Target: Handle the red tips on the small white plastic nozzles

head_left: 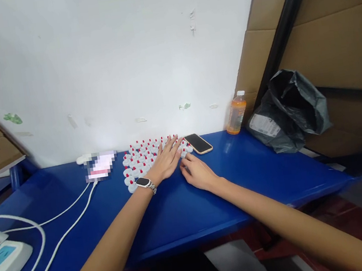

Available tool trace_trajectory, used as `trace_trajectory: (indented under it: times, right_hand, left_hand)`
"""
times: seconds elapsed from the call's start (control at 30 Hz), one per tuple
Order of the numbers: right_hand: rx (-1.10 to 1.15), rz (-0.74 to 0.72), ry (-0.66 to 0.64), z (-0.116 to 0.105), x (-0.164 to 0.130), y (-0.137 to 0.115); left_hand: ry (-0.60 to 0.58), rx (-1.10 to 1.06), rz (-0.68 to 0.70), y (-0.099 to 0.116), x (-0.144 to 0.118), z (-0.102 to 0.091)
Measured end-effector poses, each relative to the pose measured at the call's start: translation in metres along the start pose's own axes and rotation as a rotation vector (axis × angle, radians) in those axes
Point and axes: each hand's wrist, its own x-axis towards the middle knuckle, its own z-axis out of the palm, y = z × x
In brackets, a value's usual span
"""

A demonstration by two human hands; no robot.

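A cluster of several small white caps with red tips [135,163] stands on the blue table near the wall. My left hand [167,159], with a watch at its wrist, lies stretched out over the right part of this group, palm down and fingers spread. It covers some of the caps. Beside it, my right hand [199,171] rests at the group's right front edge with its fingers curled in. Its fingertips reach the nearest white cap [184,153]; whatever they may hold is hidden.
A phone [199,143] lies right of the caps, with an orange drink bottle [236,113] and a dark plastic bag [287,111] farther right. To the left are a blurred-out phone [101,165], white cables [67,230] and a white device [8,263]. The wall [117,63] closes the back.
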Motion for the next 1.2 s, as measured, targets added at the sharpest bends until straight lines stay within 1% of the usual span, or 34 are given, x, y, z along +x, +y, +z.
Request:
trace_trajectory:
  times: [0.07, 0.17, 0.3, 0.4, 0.47, 0.57, 0.6, 0.63, 0.73, 0.8, 0.87, 0.93, 1.03, 1.13, 1.2]
  right_hand:
    - [0.016, -0.026, -0.004, 0.006, 0.006, -0.011]
    - [0.059, -0.051, 0.018, 0.013, 0.015, -0.018]
    - [0.075, -0.001, 0.026, 0.013, 0.016, -0.010]
    - [0.094, 0.010, 0.030, 0.010, 0.011, -0.003]
    - [0.137, 0.005, 0.050, 0.009, 0.010, -0.002]
    - [0.235, 0.005, 0.080, 0.012, 0.011, -0.006]
    - [0.277, 0.006, 0.087, 0.013, 0.012, -0.009]
    - [0.323, 0.005, 0.093, 0.014, 0.013, -0.011]
    - [0.462, -0.017, 0.105, 0.015, 0.017, -0.018]
    - [0.527, -0.034, 0.108, 0.012, 0.018, -0.019]
    - [0.550, -0.049, 0.111, 0.009, 0.018, -0.019]
    - [0.524, -0.073, 0.113, 0.005, 0.017, -0.018]
    - [0.409, -0.102, 0.093, 0.001, 0.019, -0.020]
    - [0.286, -0.110, 0.061, -0.002, 0.032, -0.029]
    - [0.194, -0.123, 0.011, -0.002, 0.046, -0.037]
  left_hand:
    - [-0.021, -0.029, -0.013, -0.003, -0.008, -0.003]
    - [-0.037, -0.009, -0.060, -0.010, -0.005, 0.004]
    - [-0.040, 0.016, -0.098, -0.015, 0.015, 0.016]
    - [-0.001, 0.016, -0.074, -0.011, 0.017, 0.011]
    - [0.066, 0.004, -0.025, -0.009, 0.007, 0.000]
    - [0.168, -0.053, 0.035, -0.007, -0.020, -0.019]
    - [0.174, -0.082, 0.040, -0.006, -0.030, -0.025]
    - [0.157, -0.104, 0.031, -0.007, -0.040, -0.030]
    - [0.138, -0.138, 0.000, -0.009, -0.067, -0.039]
    - [0.137, -0.179, -0.019, -0.012, -0.078, -0.042]
    - [0.157, -0.228, -0.047, -0.017, -0.084, -0.044]
    - [0.172, -0.263, -0.078, -0.021, -0.085, -0.047]
    - [0.173, -0.288, -0.112, -0.025, -0.085, -0.050]
    - [0.202, -0.271, -0.126, -0.028, -0.085, -0.054]
    - [0.237, -0.234, -0.138, -0.032, -0.087, -0.057]
